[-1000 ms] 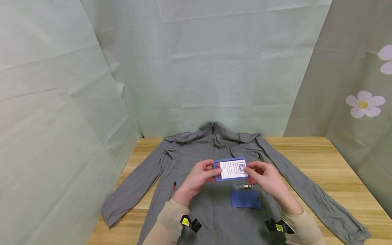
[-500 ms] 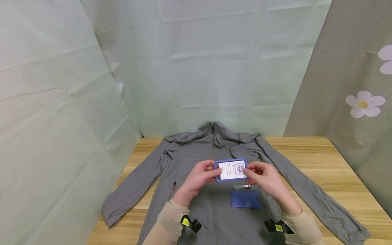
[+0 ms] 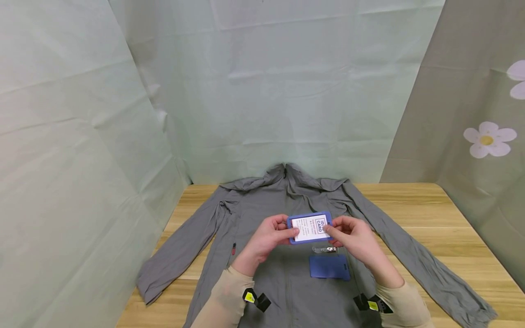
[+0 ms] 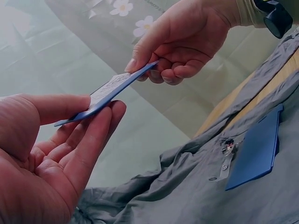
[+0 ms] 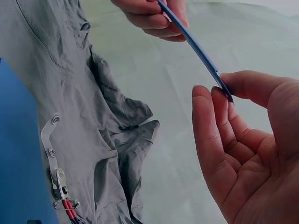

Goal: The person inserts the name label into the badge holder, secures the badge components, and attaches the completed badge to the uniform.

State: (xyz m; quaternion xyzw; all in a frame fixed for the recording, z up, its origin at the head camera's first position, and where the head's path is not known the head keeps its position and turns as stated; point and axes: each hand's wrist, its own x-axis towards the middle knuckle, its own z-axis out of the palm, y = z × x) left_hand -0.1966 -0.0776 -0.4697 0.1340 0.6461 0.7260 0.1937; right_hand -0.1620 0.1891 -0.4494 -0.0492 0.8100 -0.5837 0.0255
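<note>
Both hands hold up a blue badge frame (image 3: 307,214) above a grey jacket (image 3: 266,200). A white printed ID card (image 3: 308,230) lies in the frame. My left hand (image 3: 268,237) pinches the left end, thumb on the card and fingers underneath. The right hand (image 3: 357,239) pinches the opposite end between thumb and fingers, with its thumb over the card's printed corner. A flat blue badge cover (image 3: 329,267) rests on the jacket below the hands. Beside it lies a clear strap with a metal clip (image 3: 330,249), also seen in the right wrist view.
The jacket is spread over a wooden table (image 3: 414,205), its sleeves reaching out to both sides. A small red-and-black tab (image 3: 234,248) shows on its left front. Pale cloth (image 3: 279,91) hangs behind the table and at its sides.
The white card has slid left within the blue frame and now sits inside its border. Both hands keep their grip, with the frame lowered very slightly.
</note>
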